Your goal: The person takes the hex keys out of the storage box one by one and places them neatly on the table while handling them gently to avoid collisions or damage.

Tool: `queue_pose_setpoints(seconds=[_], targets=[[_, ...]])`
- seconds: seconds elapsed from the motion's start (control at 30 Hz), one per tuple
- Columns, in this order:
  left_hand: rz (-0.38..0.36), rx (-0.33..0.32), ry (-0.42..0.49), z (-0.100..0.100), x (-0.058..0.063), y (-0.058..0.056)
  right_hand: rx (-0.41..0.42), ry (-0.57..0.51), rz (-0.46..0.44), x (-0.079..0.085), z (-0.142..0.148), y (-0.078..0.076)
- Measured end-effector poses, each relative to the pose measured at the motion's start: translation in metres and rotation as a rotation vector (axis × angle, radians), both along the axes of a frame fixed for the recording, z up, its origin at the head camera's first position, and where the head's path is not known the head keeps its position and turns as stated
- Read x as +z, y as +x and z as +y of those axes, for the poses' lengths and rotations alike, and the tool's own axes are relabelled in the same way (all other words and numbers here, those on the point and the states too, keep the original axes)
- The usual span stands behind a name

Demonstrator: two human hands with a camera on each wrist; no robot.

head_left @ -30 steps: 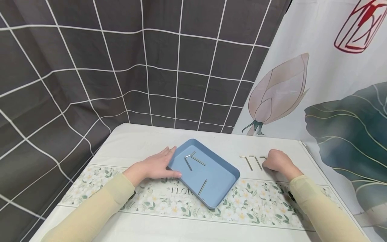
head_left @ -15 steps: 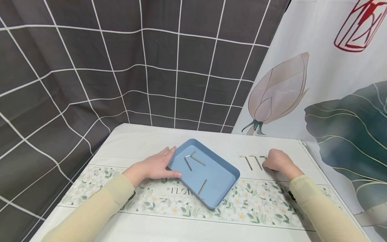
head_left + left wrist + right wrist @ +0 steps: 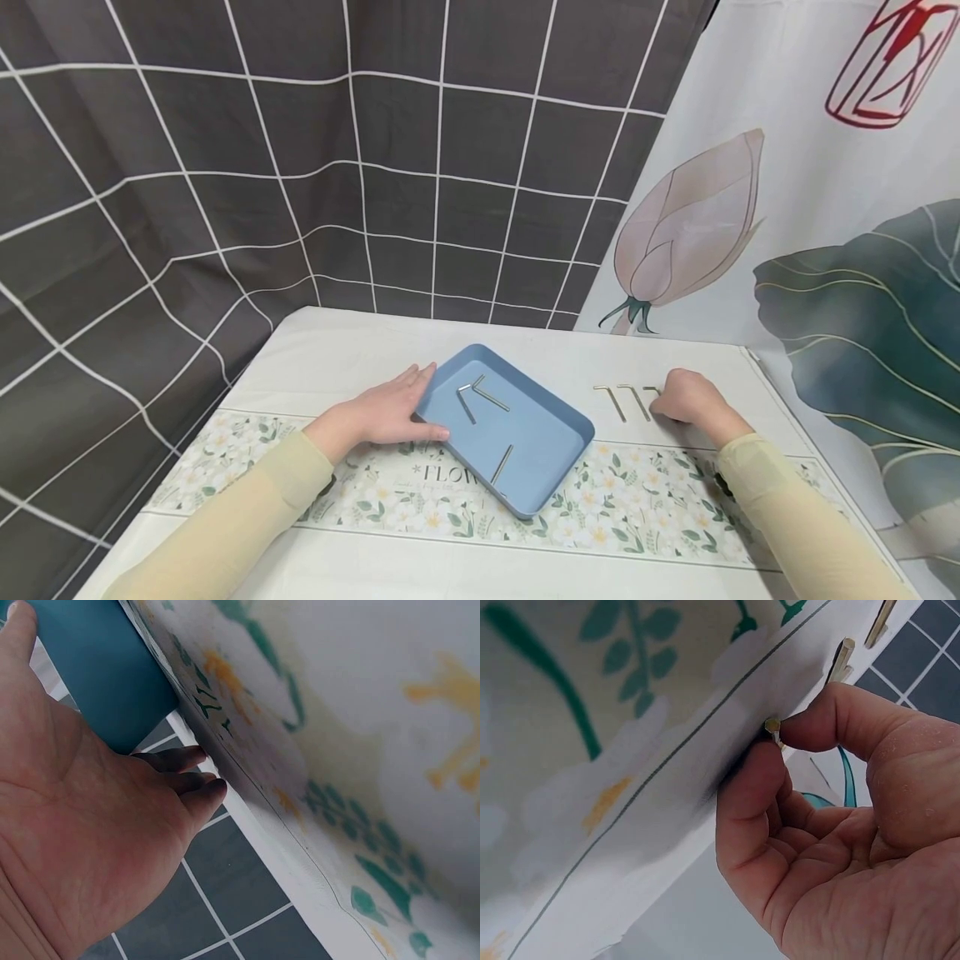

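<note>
In the head view my left hand (image 3: 387, 410) rests at the left corner of a blue tray (image 3: 543, 425), fingers straight along one side and thumb at the near side. Lying in the tray are three L-shaped hex keys, among them a silver one (image 3: 467, 406) and a gold one (image 3: 491, 397). My right hand (image 3: 690, 396) pinches another hex key (image 3: 773, 725) between thumb and index finger, low at the tabletop. Its hexagonal end pokes out in the right wrist view; most of it is hidden by the hand.
Two more gold hex keys, a left one (image 3: 615, 403) and a middle one (image 3: 637, 402), lie in a row beside my right hand. A white tablecloth (image 3: 360, 346) with a flowered band covers the table. Behind stand a dark gridded curtain (image 3: 405, 208) and a floral curtain (image 3: 690, 108).
</note>
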State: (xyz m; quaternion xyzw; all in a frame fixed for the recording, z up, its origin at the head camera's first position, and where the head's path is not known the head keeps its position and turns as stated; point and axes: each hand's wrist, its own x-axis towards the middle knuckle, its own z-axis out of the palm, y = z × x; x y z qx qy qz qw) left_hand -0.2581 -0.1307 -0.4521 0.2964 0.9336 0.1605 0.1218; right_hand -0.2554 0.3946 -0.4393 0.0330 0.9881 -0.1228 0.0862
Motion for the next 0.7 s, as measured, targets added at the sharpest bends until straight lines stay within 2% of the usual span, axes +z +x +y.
queue_pose_setpoints(seconds=[0.7], targets=[[-0.003, -0.007, 0.004, -0.0009, -0.0003, -0.001, -0.018, -0.014, -0.022, 0.0045, -0.0028, 0.0017]])
